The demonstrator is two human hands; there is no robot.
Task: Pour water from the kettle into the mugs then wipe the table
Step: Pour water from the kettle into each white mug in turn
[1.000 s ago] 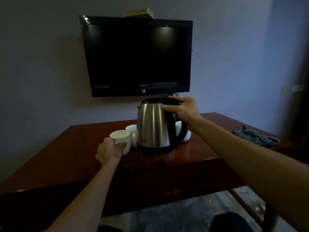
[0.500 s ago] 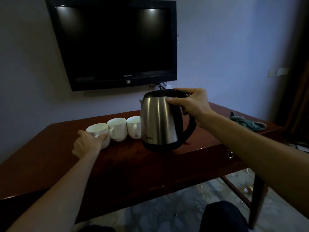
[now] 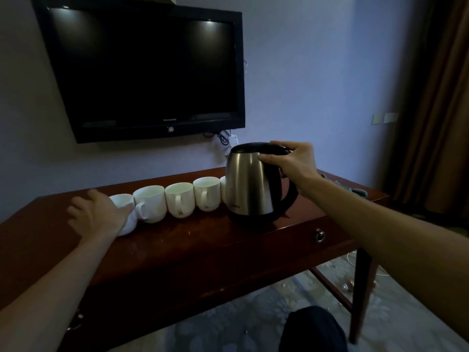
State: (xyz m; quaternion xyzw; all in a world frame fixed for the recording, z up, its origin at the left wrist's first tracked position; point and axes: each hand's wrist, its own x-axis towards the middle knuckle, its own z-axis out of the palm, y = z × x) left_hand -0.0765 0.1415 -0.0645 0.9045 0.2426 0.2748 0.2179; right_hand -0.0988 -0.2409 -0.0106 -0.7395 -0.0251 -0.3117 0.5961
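1. Resting on the dark wooden table, the left hand has its fingers spread loosely against the leftmost mug.
2. White mugs stand in a touching row: second, third, fourth; a further mug is mostly hidden by the kettle. Their contents cannot be told.
3. The steel kettle, upright at the row's right end, bears a small unreadable mark near its base.
4. The right hand curls its fingers around the black handle at the lid.
5. The television logo is illegible.
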